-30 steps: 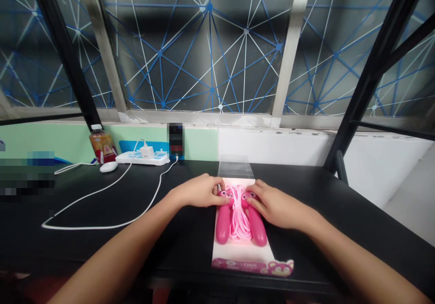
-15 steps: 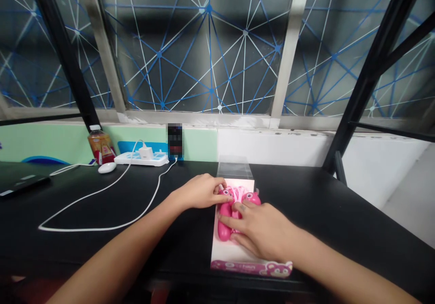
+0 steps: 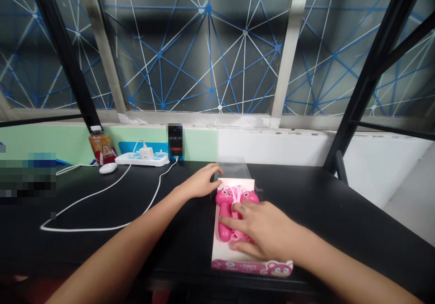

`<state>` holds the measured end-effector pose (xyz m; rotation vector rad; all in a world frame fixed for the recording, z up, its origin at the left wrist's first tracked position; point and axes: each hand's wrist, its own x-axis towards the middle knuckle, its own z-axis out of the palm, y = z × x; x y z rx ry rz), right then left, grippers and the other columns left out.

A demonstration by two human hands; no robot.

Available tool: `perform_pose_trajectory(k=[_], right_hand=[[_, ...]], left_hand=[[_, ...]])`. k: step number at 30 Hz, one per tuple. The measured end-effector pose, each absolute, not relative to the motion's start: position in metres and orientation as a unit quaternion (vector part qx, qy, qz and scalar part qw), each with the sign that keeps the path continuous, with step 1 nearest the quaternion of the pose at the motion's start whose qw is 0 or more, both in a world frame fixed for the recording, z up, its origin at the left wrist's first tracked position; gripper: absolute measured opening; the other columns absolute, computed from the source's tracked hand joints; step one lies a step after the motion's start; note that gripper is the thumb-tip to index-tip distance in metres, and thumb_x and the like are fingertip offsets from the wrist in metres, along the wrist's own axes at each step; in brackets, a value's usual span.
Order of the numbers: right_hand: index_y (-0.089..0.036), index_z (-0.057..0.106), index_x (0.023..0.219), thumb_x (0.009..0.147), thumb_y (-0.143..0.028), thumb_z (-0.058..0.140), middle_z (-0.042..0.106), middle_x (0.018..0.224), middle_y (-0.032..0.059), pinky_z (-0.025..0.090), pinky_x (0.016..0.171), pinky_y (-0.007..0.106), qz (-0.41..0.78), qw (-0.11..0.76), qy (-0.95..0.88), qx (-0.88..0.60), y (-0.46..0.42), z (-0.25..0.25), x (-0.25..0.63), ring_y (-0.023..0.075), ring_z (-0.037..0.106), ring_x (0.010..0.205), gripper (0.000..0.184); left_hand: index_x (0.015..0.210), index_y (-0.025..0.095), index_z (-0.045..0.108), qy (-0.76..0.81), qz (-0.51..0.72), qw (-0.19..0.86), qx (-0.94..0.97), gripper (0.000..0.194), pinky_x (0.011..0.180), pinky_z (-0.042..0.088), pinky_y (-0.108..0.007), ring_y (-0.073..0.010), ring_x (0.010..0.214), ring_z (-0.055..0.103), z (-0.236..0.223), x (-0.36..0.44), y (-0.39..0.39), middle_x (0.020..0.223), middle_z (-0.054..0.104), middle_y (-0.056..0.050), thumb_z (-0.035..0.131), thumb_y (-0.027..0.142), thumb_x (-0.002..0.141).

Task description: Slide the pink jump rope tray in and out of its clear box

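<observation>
A skipping rope with two pink bear-headed handles (image 3: 224, 218) and a bundled pale pink cord lies on a white card (image 3: 222, 253), which has a printed bear strip at its near end. My right hand (image 3: 267, 227) rests across the rope and the right handle with fingers spread, covering much of that handle. My left hand (image 3: 203, 181) is at the card's far left corner, beside a clear plastic box (image 3: 234, 170). Its thumb and fingers are apart. Whether the fingertips touch the plastic I cannot tell.
On the black desk (image 3: 306, 190), a white cable (image 3: 84, 228) loops at left. Behind it stand a power strip (image 3: 142, 159) with a plugged-in charger, a phone (image 3: 175, 141), a white mouse (image 3: 108, 168) and a drink bottle (image 3: 102, 145). Black frame posts rise on both sides.
My right hand has moved off the right handle's head and now lies over the rope. My left hand has let go of the left handle and moved farther away, towards the plastic box.
</observation>
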<state>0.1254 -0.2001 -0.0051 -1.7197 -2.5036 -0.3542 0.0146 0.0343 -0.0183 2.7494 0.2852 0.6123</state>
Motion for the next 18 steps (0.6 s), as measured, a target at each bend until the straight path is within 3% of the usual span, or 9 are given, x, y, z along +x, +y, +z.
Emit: perform_pose_trajectory(k=[5, 18], right_hand=[[-0.027, 0.051, 0.132, 0.096, -0.048, 0.039, 0.063, 0.112, 0.0112, 0.046, 0.071, 0.037, -0.105, 0.042, -0.824, -0.555, -0.200, -0.002, 0.126, 0.0267, 0.062, 0.090, 0.044], [-0.030, 0.053, 0.131, 0.093, -0.062, 0.038, 0.063, 0.113, 0.0082, 0.048, 0.081, 0.038, -0.096, 0.077, -0.809, -0.575, -0.191, -0.009, 0.135, 0.0244, 0.061, 0.097, 0.052]], left_hand=[[0.099, 0.020, 0.057, 0.114, 0.220, 0.184, 0.951, 0.024, 0.077, 0.050, -0.029, -0.0191, 0.092, 0.060, -0.018, 0.017, 0.034, 0.117, 0.058, -0.006, 0.057, 0.019, 0.075], [0.094, 0.020, 0.062, 0.105, 0.231, 0.163, 0.953, 0.022, 0.077, 0.048, -0.028, -0.0161, 0.083, 0.061, -0.015, 0.015, 0.030, 0.103, 0.064, -0.004, 0.051, 0.012, 0.077]])
